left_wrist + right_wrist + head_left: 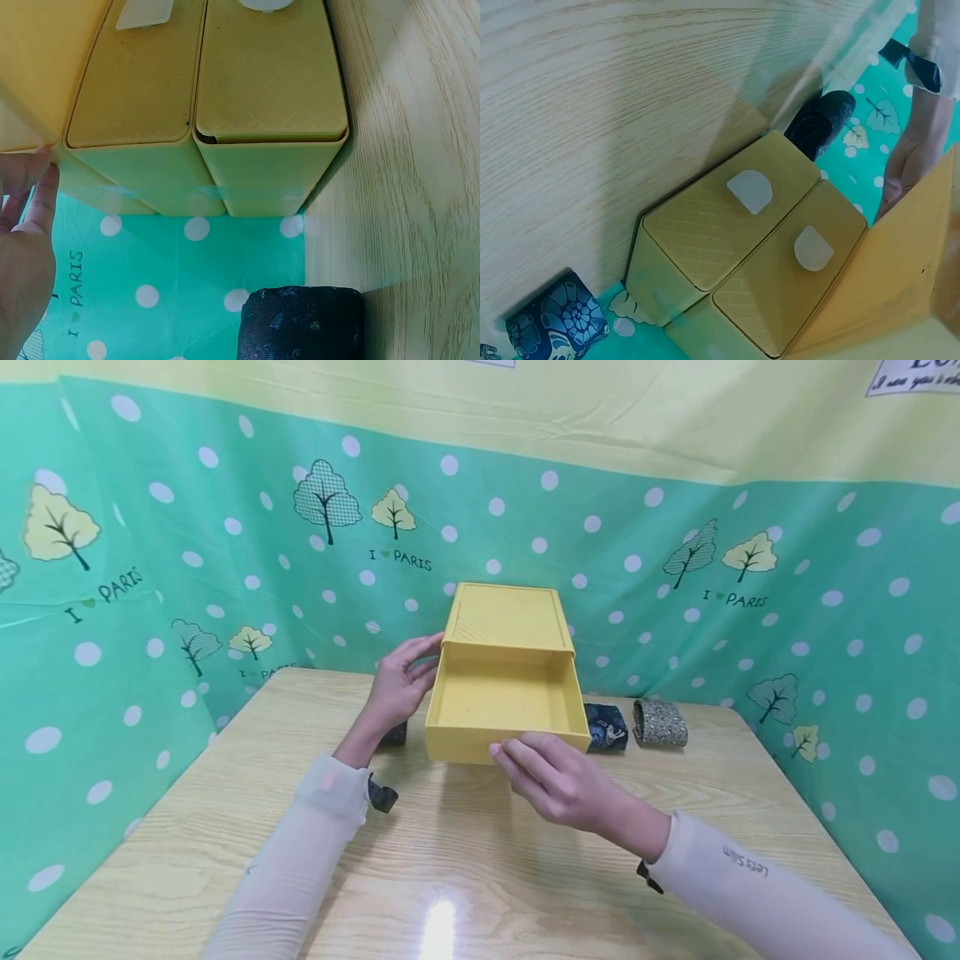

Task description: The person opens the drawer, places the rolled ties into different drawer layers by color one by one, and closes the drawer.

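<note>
A yellow drawer cabinet (510,617) stands on the table with its top drawer (506,693) pulled out; no contents show in the drawer. My right hand (558,781) holds the drawer's front edge near its middle, the handle there hidden by the fingers. Against the cabinet's upper left side rests my left hand (401,681), fingers extended along the wall. Two lower drawers with whitish half-round handles, one drawer (731,214) and another drawer (784,281), are pushed in. The right wrist view does not show the right hand.
Right of the cabinet lie a dark blue patterned cloth roll (606,727) and a grey speckled roll (660,723). A dark roll (300,324) lies to its left. A green dotted curtain (630,552) hangs behind the wooden table (480,860).
</note>
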Demonstrator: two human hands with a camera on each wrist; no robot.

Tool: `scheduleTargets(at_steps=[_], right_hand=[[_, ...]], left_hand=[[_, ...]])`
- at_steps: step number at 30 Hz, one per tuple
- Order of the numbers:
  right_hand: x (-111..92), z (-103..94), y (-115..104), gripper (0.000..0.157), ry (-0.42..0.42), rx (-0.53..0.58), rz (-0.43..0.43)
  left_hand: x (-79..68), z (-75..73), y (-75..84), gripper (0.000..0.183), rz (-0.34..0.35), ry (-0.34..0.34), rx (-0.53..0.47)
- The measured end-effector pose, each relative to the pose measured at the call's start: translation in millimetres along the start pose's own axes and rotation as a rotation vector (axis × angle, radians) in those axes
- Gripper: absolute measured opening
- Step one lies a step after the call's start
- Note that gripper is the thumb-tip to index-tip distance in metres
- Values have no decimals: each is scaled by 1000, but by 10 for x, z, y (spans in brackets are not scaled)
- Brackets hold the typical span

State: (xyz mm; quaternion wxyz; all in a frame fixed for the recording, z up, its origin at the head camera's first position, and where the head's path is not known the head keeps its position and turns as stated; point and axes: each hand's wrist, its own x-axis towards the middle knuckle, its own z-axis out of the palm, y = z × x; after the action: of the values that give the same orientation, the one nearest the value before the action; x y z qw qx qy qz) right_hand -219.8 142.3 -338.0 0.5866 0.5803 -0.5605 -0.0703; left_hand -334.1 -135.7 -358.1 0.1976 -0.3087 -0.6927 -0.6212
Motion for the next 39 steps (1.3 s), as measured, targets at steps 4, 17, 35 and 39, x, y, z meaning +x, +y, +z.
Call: scheduleTargets(at_steps=[4, 17, 35, 39], right_hand=[[0, 2, -8, 19, 4, -5, -5], [19, -18, 22, 25, 39, 14, -25], [-120, -229, 336, 30, 253, 60, 248], [-241, -261, 387, 37, 266, 59, 292]], left_hand=[[1, -7, 7, 57, 5, -1, 2], [-8, -26, -7, 58, 33, -2, 26], [-4, -12, 14, 59, 22, -2, 26], [-9, -9, 15, 58, 14, -4, 33]])
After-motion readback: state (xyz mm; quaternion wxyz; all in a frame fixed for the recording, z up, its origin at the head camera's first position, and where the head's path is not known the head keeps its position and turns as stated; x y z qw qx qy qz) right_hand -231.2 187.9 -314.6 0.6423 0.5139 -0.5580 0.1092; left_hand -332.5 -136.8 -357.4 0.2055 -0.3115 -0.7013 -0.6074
